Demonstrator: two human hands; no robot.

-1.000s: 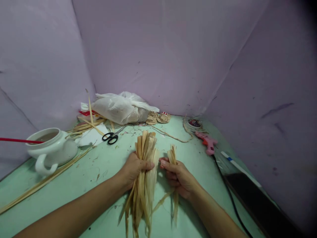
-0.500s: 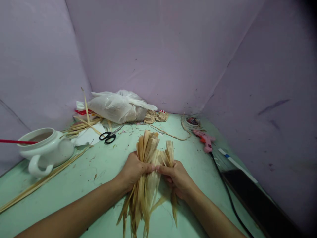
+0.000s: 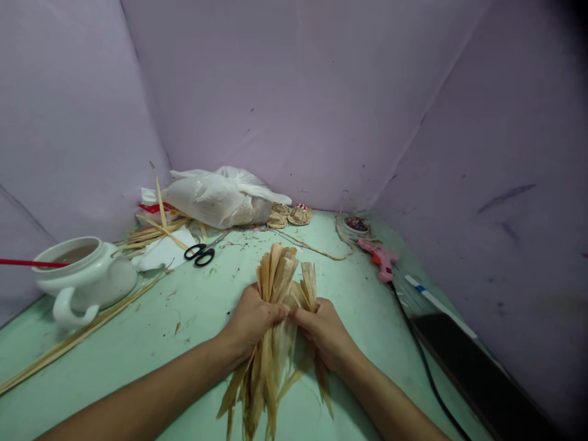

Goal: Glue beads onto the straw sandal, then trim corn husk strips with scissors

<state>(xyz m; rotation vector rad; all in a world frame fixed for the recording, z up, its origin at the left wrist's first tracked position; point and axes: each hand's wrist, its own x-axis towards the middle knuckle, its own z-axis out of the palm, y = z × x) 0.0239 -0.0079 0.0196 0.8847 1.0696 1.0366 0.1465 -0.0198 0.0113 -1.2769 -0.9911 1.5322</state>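
Observation:
My left hand [image 3: 250, 321] is closed round the middle of a thick bundle of dried straw-coloured leaf strips [image 3: 274, 275], which stands up from the green table [image 3: 138, 331] and fans out below my wrists. My right hand [image 3: 324, 331] is closed on a smaller bunch of the same strips [image 3: 309, 283], pressed against the right side of the big bundle. The fingertips of both hands touch in the middle.
Black scissors [image 3: 201, 252] lie behind my left hand. A white pot [image 3: 82, 285] with a red stick stands at the left, long strips beside it. A white plastic bag [image 3: 215, 199], twine, a pink glue gun [image 3: 379, 258] with black cord and a dark slab [image 3: 463, 367] lie round the edges.
My right hand has carried its small bunch leftward until it meets the big bundle. The two hands, apart a second ago, are now touching.

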